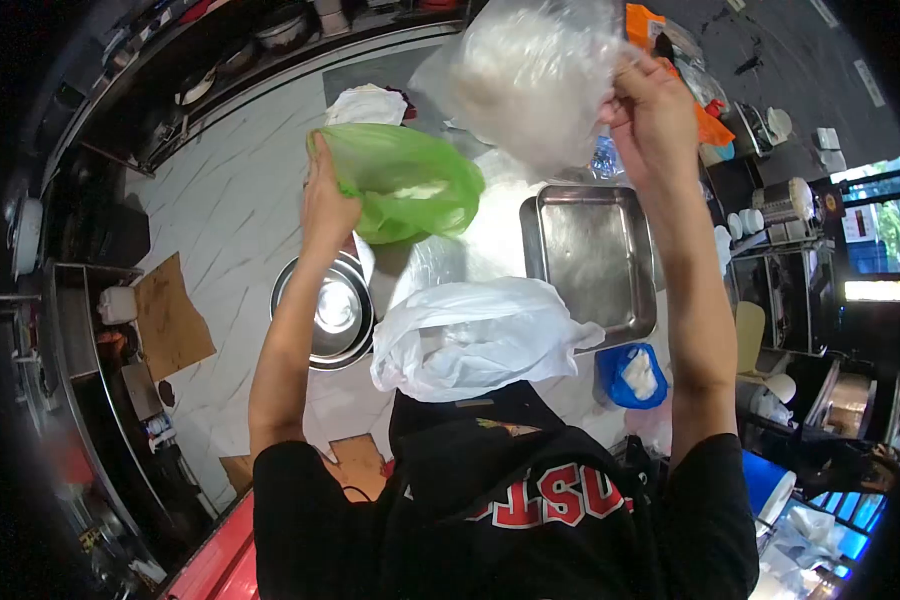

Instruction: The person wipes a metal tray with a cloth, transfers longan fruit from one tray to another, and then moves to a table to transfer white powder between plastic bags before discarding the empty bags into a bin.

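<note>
Bags | green bag (410,185) held up at its rim, left hand (327,205) fingers clamped on it | clear bag (535,75) raised above tray (590,250), right hand (653,115) fingers clamped on its edge | both probably light, soft, slippery film with shifting contents | best grip: bunched rim
</note>
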A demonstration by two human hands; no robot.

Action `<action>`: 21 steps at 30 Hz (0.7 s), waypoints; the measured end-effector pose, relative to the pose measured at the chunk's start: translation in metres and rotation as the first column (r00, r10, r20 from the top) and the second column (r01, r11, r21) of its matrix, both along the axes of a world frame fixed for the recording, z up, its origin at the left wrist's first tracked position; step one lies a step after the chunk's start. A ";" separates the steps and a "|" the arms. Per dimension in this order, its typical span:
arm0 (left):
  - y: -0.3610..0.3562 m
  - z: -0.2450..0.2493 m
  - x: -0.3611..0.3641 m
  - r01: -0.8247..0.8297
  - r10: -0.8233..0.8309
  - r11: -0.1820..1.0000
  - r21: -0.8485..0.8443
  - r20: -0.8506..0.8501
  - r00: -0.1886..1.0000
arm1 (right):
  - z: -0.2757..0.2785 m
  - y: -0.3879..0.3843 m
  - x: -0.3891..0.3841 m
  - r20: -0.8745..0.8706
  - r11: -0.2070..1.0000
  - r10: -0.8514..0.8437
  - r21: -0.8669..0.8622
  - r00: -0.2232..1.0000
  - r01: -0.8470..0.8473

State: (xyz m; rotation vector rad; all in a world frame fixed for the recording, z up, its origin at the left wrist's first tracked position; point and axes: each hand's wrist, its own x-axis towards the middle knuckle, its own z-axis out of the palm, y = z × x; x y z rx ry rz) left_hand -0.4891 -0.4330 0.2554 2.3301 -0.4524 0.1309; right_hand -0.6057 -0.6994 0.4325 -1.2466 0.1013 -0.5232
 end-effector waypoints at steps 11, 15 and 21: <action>-0.017 0.011 -0.018 0.150 -0.335 0.829 -0.539 -0.262 0.905 | -0.103 -0.009 0.014 -0.217 0.935 -0.202 0.246 0.955 0.253; -0.011 -0.009 -0.027 0.344 -0.362 0.903 -0.258 -0.025 0.932 | -0.154 -0.010 0.025 -0.318 0.876 -0.306 0.276 0.897 0.396; 0.003 0.005 -0.031 0.332 -0.389 0.870 -0.364 -0.093 0.917 | -0.201 -0.026 0.028 -0.364 0.861 -0.362 0.224 0.858 0.457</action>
